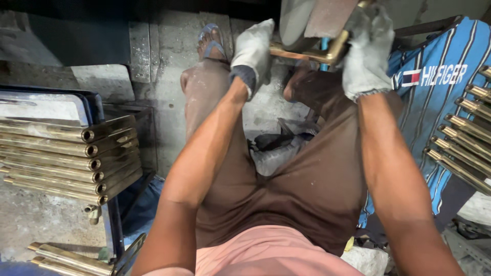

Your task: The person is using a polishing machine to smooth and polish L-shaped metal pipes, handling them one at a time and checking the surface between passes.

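Leftmost, at nine o'clock, brass handles (66,158) lie stacked on a tray (76,99). Up at twelve o'clock the gloved left hand (253,51) is clenched on one end of a brass bar (307,53), the gloved right hand (367,51) on the other; its long axis runs nine to three, against a wheel (299,20). More handles (463,138) rest on striped cloth (434,87) at three o'clock

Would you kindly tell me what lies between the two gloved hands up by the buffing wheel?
In the head view, a brass handle piece spans the gap, held by the left hand and right hand against the buffing wheel.
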